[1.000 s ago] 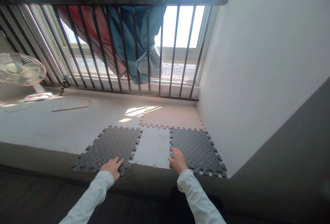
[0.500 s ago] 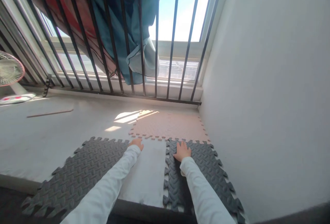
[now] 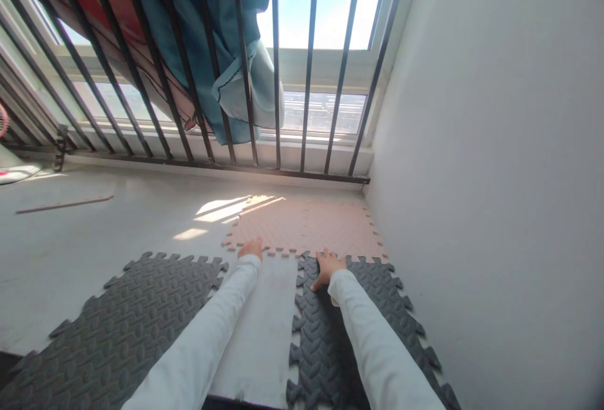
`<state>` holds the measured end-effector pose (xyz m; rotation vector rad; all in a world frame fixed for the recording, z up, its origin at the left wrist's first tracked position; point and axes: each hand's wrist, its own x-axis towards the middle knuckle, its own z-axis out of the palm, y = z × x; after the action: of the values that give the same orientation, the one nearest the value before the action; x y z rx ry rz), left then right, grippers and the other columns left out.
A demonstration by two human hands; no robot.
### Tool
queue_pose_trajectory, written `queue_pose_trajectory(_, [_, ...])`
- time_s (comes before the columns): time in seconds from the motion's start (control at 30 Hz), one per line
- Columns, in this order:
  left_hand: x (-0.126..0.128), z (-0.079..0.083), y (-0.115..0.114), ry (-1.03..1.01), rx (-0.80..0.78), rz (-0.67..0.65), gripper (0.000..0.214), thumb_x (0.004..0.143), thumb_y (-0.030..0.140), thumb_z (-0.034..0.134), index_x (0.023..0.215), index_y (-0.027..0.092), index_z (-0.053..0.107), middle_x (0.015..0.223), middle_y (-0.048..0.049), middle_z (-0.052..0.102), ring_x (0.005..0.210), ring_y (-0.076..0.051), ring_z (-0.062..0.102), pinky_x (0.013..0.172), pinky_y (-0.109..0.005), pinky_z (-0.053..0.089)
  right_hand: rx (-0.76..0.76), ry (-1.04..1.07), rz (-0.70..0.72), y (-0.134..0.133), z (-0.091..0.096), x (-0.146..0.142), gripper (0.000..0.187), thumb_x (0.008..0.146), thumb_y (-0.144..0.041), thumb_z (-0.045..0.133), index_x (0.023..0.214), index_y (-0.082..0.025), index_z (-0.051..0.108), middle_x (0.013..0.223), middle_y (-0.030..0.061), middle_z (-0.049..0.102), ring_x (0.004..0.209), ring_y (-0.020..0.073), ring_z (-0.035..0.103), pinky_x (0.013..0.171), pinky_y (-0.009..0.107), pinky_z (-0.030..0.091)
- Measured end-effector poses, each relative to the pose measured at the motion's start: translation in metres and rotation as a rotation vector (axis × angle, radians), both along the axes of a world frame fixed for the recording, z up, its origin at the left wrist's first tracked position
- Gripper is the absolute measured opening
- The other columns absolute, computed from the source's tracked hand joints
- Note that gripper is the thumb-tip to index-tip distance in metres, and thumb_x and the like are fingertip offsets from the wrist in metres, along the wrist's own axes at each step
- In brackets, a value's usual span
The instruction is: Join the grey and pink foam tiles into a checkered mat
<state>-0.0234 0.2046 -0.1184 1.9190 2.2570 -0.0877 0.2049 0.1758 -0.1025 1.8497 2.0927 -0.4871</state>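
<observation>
Pale pink foam floor mats (image 3: pixel 330 224) with jigsaw edges lie joined along a faint seam near the wall. My left hand (image 3: pixel 251 248) rests at their near edge, its fingers stretched forward, holding nothing I can see. Flat on the right dark grey foam mat (image 3: pixel 377 309) is my right hand (image 3: pixel 328 266), fingers spread, their tips at the border with the pink mats. That border meets closely, though my hand covers part of it. The left dark grey foam mat (image 3: pixel 141 322) lies apart, separated from the right one by a strip of pale floor (image 3: pixel 264 315).
A white wall (image 3: pixel 495 177) bounds the right side. Black railing bars (image 3: pixel 309 64) stand in front of the window, with a blue cloth (image 3: pixel 198 45) hanging behind them. A thin stick (image 3: pixel 66 204) lies on the floor at left, near part of a fan (image 3: pixel 16 171).
My left hand has moved from the left dark mat's corner to the pink mats' edge. My right hand has slid slightly forward, fingers spreading. The view has shifted too.
</observation>
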Motion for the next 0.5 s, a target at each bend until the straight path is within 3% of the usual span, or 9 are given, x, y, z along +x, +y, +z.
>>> queue_pose_trajectory(0.3, [0.004, 0.069, 0.015, 0.092, 0.187, -0.116, 0.032, 0.076, 0.014, 0.037, 0.104, 0.023, 0.051, 0.108, -0.0078, 0.055, 0.094, -0.020, 0.056, 0.077, -0.033, 0.045, -0.014, -0.027, -0.011, 0.003, 0.004, -0.005, 0.113, 0.038, -0.047, 0.078, 0.134, -0.019, 0.025, 0.140, 0.0197, 0.021, 0.126, 0.0341, 0.022, 0.097, 0.058, 0.018])
queue_pose_trajectory(0.5, [-0.022, 0.112, 0.038, 0.121, 0.273, -0.032, 0.030, 0.074, 0.011, 0.038, 0.099, 0.021, 0.052, 0.104, -0.0076, 0.059, 0.093, -0.019, 0.056, 0.074, -0.028, 0.043, -0.001, -0.008, -0.007, 0.001, 0.006, -0.005, 0.108, 0.039, -0.045, 0.077, 0.133, -0.023, 0.028, 0.140, 0.0164, 0.023, 0.126, 0.0340, 0.023, 0.097, 0.056, 0.019])
